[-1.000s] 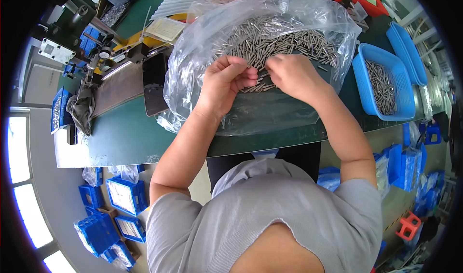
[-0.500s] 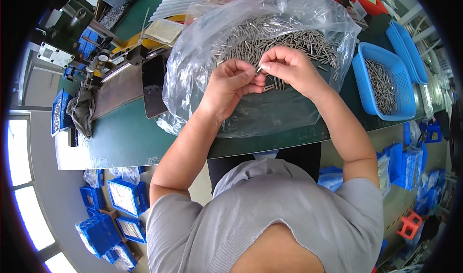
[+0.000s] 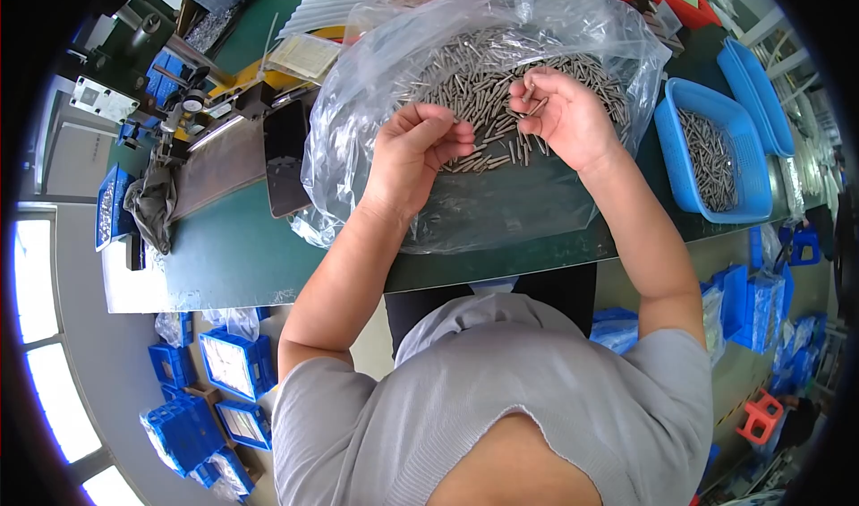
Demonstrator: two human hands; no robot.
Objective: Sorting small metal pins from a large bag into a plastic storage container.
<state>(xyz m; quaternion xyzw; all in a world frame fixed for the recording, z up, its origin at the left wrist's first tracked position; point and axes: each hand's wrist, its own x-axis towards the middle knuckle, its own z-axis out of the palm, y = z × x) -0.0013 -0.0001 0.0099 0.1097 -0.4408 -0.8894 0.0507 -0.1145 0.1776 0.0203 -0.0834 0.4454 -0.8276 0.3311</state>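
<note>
A heap of small grey metal pins [image 3: 483, 81] lies on a clear plastic bag [image 3: 358, 117] spread over the green workbench. My left hand [image 3: 413, 155] hovers at the heap's left near side with thumb and fingers pinched; whatever is between them is hidden. Above the right part of the heap, my right hand [image 3: 573, 119] is turned partly palm up. Its curled fingers hold a metal pin [image 3: 538, 107]. Several loose pins lie below the gap between the hands.
A blue basket [image 3: 754, 204] with more pins stands at the right, beside another blue basket [image 3: 756, 94]. At the left are a dark phone-like slab [image 3: 286, 161] and a bench machine with a dial gauge [image 3: 192, 103]. Red trays [image 3: 684, 9] sit at the far right.
My hands were together at the heap's near middle and are now apart. The right hand moved right and turned its palm up; the left drew back slightly left.
</note>
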